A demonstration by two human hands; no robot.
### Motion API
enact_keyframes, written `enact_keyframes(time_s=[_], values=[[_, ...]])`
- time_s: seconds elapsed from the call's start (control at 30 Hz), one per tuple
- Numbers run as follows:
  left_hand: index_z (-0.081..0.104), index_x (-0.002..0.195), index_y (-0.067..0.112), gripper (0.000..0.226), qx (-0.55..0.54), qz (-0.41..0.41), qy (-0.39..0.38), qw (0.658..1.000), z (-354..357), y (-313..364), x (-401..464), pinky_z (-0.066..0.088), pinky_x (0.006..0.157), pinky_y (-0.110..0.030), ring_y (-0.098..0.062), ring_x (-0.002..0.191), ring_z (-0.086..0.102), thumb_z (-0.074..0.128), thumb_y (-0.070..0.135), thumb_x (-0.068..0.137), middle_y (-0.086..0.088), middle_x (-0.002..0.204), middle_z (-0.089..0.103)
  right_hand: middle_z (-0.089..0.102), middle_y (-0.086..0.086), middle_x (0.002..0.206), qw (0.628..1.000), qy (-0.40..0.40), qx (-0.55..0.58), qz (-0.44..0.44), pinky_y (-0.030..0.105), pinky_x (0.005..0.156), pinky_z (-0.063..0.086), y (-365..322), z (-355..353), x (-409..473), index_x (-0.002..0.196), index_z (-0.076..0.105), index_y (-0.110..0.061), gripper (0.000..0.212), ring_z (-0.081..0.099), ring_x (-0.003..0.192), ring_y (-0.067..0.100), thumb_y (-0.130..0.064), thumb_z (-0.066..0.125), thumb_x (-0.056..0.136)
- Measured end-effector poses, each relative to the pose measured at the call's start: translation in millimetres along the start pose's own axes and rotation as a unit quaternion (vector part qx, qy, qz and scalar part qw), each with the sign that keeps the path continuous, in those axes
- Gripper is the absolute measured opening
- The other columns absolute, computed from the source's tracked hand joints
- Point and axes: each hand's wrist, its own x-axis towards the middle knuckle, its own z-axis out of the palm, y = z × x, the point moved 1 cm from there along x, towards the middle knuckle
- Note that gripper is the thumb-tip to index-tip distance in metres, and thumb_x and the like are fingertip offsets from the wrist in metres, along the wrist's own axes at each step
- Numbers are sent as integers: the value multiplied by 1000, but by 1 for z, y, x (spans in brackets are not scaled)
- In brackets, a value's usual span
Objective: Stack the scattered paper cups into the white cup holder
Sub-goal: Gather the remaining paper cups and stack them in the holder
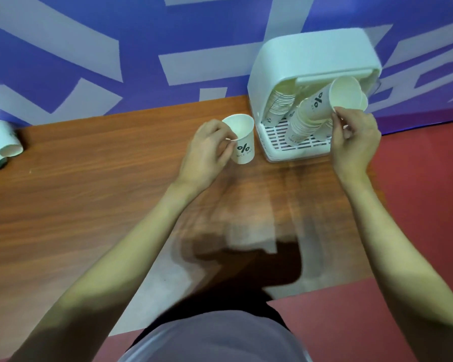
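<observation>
Wood-grain brown laminate tabletop (89,194) runs across the view, glossy, with a dark shadow near its front edge. Behind it, a purple wall with pale grey angular shapes (131,48). Red floor (419,205) shows past the tabletop's right edge and front.

Far left edge, by the wall: small cluster of white paper cups lying on their sides (2,143), partly cut off by the frame.

Centre, toward the back edge: left hand (207,152) pinches the rim of an upright white paper cup with a black percent mark (242,142), thumb and fingers curled on the near lip; whether the cup's base touches the tabletop cannot be told.

Back right corner: white plastic cup holder with a hooded top and slotted base tray (311,56). Inside it, nested stacks of white cups lean at an angle. Right hand (356,142) holds the rim of the tilted top cup on the leaning stack (332,100), fingertips pinching its lower lip, mouth facing the camera.

Bottom centre: grey shirt front (215,338).
</observation>
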Motion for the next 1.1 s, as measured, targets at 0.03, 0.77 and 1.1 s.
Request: enact_keyframes(time_s=[0.03, 0.77, 1.1], values=[[65, 90, 7, 9, 1, 2, 13, 1000, 2, 4, 5, 44, 80, -31, -23, 89, 57, 60, 14, 88, -6, 93, 60, 71, 7, 88, 1000, -3, -8, -6, 26, 71, 37, 6, 2, 6, 96, 71, -9, 20, 58, 76, 28, -22, 56, 95], [71, 93, 7, 13, -39, 57, 109, 992, 36, 55, 88, 48, 77, -30, -19, 89, 59, 62, 16, 90, -5, 94, 63, 60, 7, 73, 986, -95, -121, -71, 31, 63, 30, 36, 42, -1, 80, 66, -7, 8, 50, 69, 30, -2, 60, 81], [71, 90, 7, 13, -57, 104, 98, 988, 56, 73, 113, 46, 73, -29, -19, 83, 58, 62, 15, 90, -5, 89, 63, 63, 11, 87, 962, -251, -102, -28, 37, 63, 43, 48, 57, -4, 90, 67, -3, 16, 49, 84, 32, 0, 52, 87]])
